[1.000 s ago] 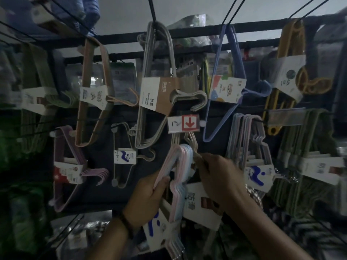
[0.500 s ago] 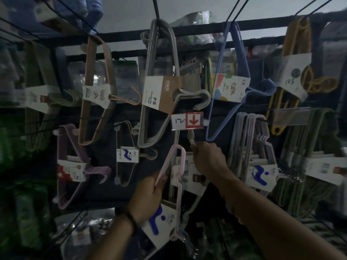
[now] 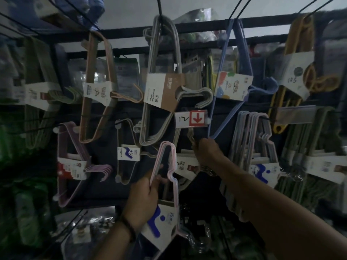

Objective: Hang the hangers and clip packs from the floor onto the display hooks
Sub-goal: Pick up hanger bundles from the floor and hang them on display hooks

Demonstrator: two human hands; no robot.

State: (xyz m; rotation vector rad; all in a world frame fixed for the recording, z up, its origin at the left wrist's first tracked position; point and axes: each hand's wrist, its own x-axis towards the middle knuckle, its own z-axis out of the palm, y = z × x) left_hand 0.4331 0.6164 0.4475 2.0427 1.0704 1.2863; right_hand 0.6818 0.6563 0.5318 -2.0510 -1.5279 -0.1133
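My left hand [image 3: 145, 196] grips a pack of pink hangers [image 3: 165, 162] by one side, its top corner raised below the price tag with a red arrow [image 3: 191, 118]. The pack's white card with a blue mark [image 3: 161, 224] hangs below my wrist. My right hand [image 3: 208, 152] is closed on the beige hangers [image 3: 191, 136] that hang on the display hook under that tag, just right of the pink pack. A white label with black characters [image 3: 185, 164] shows between my hands. The hook itself is hidden behind the tag.
The dark rack is crowded with hanging packs: grey hangers [image 3: 161, 87] above, blue hangers [image 3: 234, 85] upper right, pastel hangers [image 3: 253, 147] right, orange hangers [image 3: 97, 87] and purple hangers [image 3: 73, 162] left, yellow hangers [image 3: 298, 59] far right. Bagged goods [image 3: 88, 228] lie lower left.
My left hand has lifted the pink pack higher towards the tagged hook. My right hand has moved up to the beige hangers under the tag and stays closed on them.
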